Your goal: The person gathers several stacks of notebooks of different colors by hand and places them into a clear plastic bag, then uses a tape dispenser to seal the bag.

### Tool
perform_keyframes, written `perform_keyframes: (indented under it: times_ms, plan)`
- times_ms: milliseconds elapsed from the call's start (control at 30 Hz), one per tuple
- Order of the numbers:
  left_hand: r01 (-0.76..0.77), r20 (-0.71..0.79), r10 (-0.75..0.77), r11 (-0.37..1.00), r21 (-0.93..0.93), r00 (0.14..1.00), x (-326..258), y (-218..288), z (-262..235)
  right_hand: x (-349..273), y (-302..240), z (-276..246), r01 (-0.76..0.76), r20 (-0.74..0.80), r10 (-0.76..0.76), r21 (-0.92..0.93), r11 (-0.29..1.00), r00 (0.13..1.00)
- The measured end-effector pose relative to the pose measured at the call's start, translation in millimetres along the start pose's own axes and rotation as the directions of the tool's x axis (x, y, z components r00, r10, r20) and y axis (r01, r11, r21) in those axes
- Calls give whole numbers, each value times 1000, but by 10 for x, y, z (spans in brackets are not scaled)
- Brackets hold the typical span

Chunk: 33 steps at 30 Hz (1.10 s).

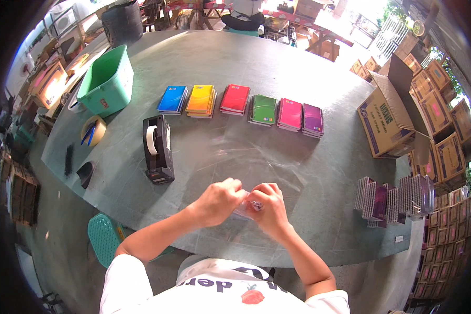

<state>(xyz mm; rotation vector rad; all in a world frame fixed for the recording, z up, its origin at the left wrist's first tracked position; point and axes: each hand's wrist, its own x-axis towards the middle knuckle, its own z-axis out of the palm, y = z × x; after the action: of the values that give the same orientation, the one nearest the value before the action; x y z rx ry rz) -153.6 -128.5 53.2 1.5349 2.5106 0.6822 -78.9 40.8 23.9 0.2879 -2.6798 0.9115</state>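
Near the front edge of the table, my left hand (220,201) and my right hand (267,207) are close together, fingers closed on thin clear plastic film (243,209). Glints suggest more clear plastic lying flat beyond them, its outline hard to make out. Farther off stands a row of small spiral notebook stacks: blue (172,99), yellow (201,100), red (235,99), green (263,109), pink (290,113) and purple (313,120). A black tape dispenser (159,170) with a pale roll sits left of the hands.
At the far left is a green plastic tub (114,93), with a tape roll (99,123) and blue-handled tool (91,134) nearby. An open cardboard box (379,123) stands at right, behind stacked spiral notebooks (379,203). A green stool (102,238) is below the table's left edge.
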Motion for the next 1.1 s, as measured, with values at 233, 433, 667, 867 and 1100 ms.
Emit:
perform_keyframes:
  times_ms: [233, 433, 667, 867, 1100]
  plan:
    - [-36, -194, 64, 989, 141, 979, -441, 218, 236, -258, -321, -23, 193, 127, -173, -168, 967, 977]
    - [-45, -540, 129, 985, 167, 832, -685, -169, 151, -520, -1, 232, 281, -66, -290, -119, 952, 955]
    - [459, -394, -906, 419, -783, 155, -1350, -1918, 140, -373, 23, 241, 309, -123, -311, -37, 950, 942]
    - [497, -429, -866, 498, -710, 255, -1048, -1484, -347, -313, -198, 254, 223, -123, -229, -60, 973, 966]
    - [676, -183, -950, 309, -669, 253, -1754, -1149, 330, -251, -47, 291, 276, -72, -268, 136, 952, 961]
